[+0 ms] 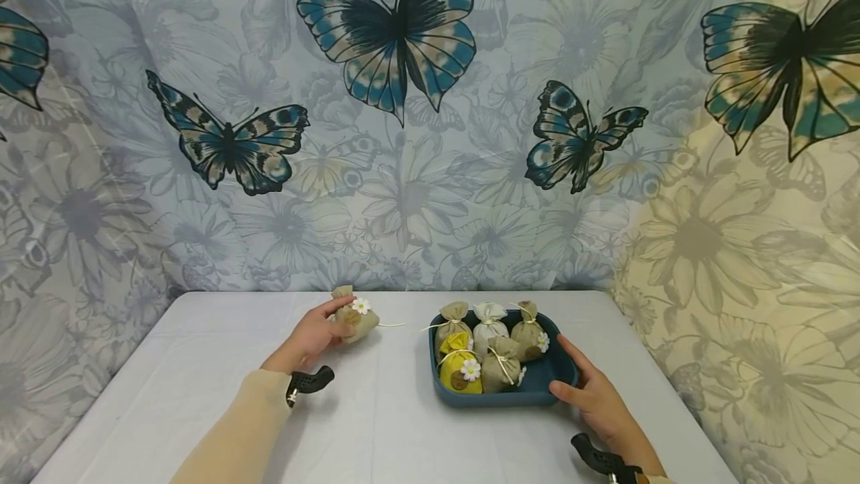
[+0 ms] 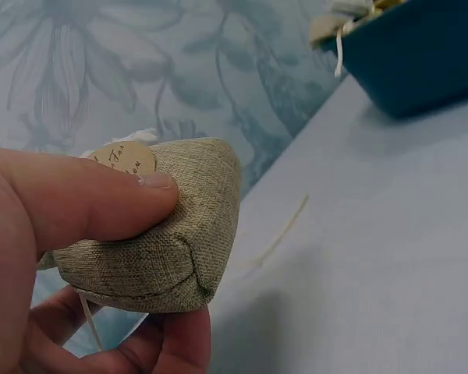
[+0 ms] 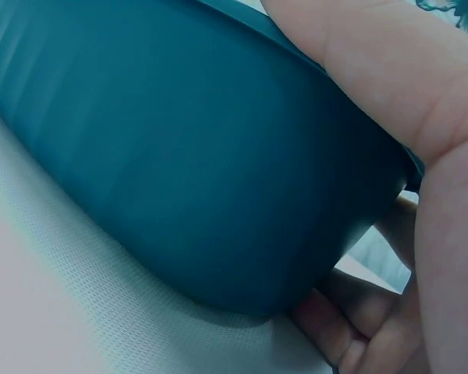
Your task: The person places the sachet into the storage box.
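Observation:
My left hand [image 1: 313,334] holds a beige burlap sachet [image 1: 361,323] above the left part of the table, thumb on one side and fingers beneath, as the left wrist view shows. This small pouch [image 2: 207,199] carries a white daisy, a round printed tag and a pale string that trails off it. At the right end of a dark blue tray [image 1: 493,398], my right hand [image 1: 594,394] grips the wall, thumb at the near corner and a finger along the far one. In the right wrist view the other fingers [image 3: 327,327] curl by the tray's outer side [image 3: 179,156].
Several tied sachets stand in the tray: a yellow one [image 1: 457,376], a white one [image 1: 490,329] and beige ones, among them a front one [image 1: 500,368]. A white cloth covers the table [image 1: 376,432]. Behind it hangs a butterfly-print backdrop [image 1: 416,215].

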Motion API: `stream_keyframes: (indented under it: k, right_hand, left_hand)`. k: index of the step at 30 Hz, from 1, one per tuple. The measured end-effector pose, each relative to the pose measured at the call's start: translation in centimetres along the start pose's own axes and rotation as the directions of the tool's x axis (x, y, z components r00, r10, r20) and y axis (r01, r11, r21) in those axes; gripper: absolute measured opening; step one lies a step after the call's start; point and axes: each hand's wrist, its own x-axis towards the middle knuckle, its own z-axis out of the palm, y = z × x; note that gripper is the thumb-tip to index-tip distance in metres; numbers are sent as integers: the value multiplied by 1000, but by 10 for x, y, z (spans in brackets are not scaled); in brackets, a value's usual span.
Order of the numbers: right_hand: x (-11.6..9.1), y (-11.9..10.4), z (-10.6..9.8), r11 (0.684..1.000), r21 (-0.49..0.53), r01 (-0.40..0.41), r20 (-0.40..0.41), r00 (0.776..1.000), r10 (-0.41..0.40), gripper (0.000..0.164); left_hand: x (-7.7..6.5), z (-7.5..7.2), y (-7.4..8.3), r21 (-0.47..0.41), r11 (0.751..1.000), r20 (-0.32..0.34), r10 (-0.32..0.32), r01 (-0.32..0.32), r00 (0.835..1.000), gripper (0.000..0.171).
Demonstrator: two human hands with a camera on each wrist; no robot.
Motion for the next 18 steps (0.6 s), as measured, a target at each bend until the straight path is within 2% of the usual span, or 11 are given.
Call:
stream_keyframes:
  k: [5, 9, 14, 18]
  right_hand:
    - [-1, -2, 0, 1000, 11, -16, -7, 1000, 16, 81]
    - [-1, -3, 1, 1000, 8, -10, -13, 1000, 10, 80]
    - [0, -1, 1, 1000, 12, -10, -10, 1000, 10, 80]
    - [0, 1, 0, 1000, 8, 2, -6, 1000, -2, 81]
  left_hand:
    - [-5, 13, 20, -57, 998, 107, 42, -36, 993, 71]
    - [-11, 30, 40, -93, 994, 153, 76, -63, 985, 68]
    - [-21, 51, 65, -113, 987, 216, 132, -110, 967, 68]
    - [-23, 67, 77, -108, 984, 258, 165, -141, 952, 67]
